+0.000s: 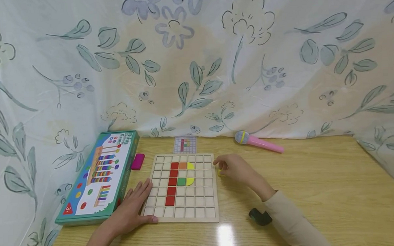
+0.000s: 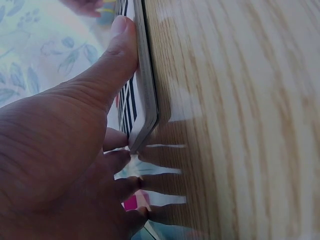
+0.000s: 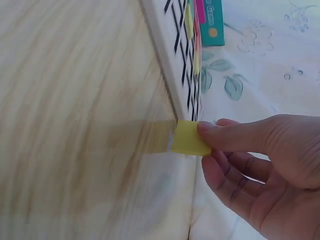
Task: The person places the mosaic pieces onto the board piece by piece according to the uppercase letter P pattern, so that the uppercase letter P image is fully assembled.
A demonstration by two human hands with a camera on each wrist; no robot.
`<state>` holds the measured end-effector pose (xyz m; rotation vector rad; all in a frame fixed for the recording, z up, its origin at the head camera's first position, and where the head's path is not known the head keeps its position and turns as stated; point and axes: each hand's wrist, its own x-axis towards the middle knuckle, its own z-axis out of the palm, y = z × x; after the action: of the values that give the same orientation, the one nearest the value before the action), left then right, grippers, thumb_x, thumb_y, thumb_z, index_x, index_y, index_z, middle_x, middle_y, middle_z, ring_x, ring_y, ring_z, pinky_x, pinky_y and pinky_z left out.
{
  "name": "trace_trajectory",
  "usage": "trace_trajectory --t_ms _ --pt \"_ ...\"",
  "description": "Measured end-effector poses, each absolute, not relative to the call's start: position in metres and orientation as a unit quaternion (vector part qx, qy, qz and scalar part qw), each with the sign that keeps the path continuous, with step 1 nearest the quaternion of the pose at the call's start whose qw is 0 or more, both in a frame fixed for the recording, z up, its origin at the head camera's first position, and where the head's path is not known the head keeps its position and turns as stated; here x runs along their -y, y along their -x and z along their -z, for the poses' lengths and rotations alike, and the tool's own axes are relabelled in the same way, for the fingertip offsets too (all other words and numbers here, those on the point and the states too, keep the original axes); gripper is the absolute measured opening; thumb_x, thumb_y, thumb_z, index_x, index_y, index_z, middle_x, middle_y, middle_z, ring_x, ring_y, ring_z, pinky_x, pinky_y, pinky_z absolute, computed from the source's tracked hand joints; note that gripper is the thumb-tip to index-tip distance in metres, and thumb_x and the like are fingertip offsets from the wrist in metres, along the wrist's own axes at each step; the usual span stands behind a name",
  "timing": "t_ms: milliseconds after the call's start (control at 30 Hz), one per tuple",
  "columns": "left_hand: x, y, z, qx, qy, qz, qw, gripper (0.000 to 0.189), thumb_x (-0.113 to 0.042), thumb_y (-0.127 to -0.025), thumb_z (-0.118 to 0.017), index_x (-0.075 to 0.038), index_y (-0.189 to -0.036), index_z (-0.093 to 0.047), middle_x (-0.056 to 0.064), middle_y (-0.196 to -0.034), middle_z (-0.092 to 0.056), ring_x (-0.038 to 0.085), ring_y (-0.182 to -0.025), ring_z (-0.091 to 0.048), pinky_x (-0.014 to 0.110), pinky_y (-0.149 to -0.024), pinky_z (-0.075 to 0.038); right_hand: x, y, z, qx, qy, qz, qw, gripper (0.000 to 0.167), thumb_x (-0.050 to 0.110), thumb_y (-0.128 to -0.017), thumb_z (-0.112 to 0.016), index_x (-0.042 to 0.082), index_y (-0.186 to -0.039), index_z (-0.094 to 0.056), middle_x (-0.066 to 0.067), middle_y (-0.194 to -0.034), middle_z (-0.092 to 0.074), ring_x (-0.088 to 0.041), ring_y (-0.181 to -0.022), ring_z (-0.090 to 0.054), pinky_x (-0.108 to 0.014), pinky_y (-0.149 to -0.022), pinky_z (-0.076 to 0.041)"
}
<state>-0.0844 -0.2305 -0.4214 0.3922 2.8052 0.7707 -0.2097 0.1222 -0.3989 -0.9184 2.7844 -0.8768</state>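
Observation:
A wooden grid board lies on the table, with red tiles in a column, an orange tile, a green tile and two rounded yellow tiles in its cells. My left hand rests against the board's left edge, fingers spread, thumb at the near corner. Just past the board's right edge, my right hand pinches a yellow tile between thumb and fingers. In the right wrist view this tile looks flat and straight-edged; its far part is hidden by the fingertips.
Behind the board lies a pattern card. At left are a game box and a magenta block. A pink toy microphone lies at the back right. A dark object sits beside the right sleeve. A floral cloth hangs behind.

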Motion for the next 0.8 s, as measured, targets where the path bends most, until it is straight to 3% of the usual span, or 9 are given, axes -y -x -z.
trace_trajectory --t_ms 300,600,800 --pt "0.231 0.085 0.423 -0.95 -0.13 -0.261 0.108 0.112 -0.061 -0.073 -0.075 -0.001 -0.154 -0.025 0.017 -0.162 -0.017 0.045 -0.146 -0.01 0.065 -0.115 -0.008 -0.097 0.215 0.39 -0.913 0.298 0.27 0.061 0.028 -0.012 -0.083 -0.063 0.003 -0.105 -0.072 0.001 -0.081 -0.065 -0.014 -0.078 -0.058 -0.03 -0.073 -0.052" --pt "0.23 0.085 0.423 -0.95 -0.129 -0.262 0.107 0.112 -0.06 -0.073 -0.075 -0.001 -0.154 -0.025 0.016 -0.162 -0.016 0.045 -0.147 -0.01 0.064 -0.115 -0.008 -0.109 0.215 0.397 -0.903 0.288 0.292 0.127 0.03 -0.002 -0.082 -0.075 0.001 -0.111 -0.07 -0.001 -0.093 -0.067 -0.015 -0.085 -0.06 -0.029 -0.078 -0.052" --pt "0.231 0.085 0.424 -0.951 -0.129 -0.261 0.105 0.112 -0.062 -0.073 -0.074 -0.001 -0.154 -0.025 0.016 -0.162 -0.016 0.045 -0.147 -0.01 0.064 -0.115 -0.008 -0.12 0.21 0.4 -0.907 0.291 0.28 0.12 0.037 -0.003 -0.073 -0.081 0.002 -0.109 -0.071 -0.002 -0.097 -0.069 -0.018 -0.091 -0.062 -0.036 -0.083 -0.053"
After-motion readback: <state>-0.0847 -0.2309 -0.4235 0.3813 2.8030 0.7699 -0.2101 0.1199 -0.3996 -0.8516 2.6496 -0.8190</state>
